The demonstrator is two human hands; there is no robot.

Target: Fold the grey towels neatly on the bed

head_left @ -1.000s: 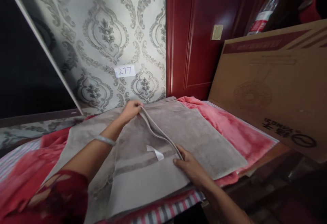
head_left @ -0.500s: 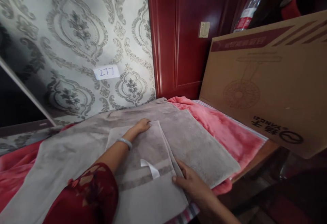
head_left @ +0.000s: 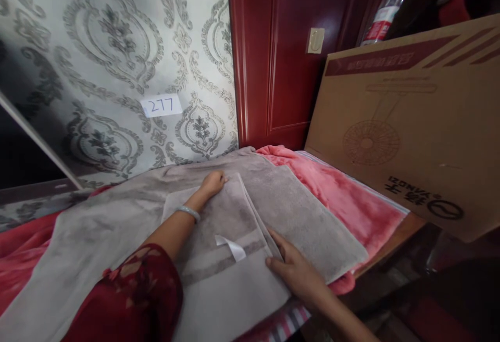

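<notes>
Left hand (head_left: 213,182) is lying flat on the folded towel's (head_left: 222,238) far corner; right hand (head_left: 295,271) is pressing its near edge on the bed. Risk: plush layers slipping, skewing the fold.

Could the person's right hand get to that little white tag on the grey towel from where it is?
Probably yes. The right hand rests flat on the folded grey towel just beside the white tag, and nothing lies between them; the left hand presses the far edge, out of the way.
</notes>
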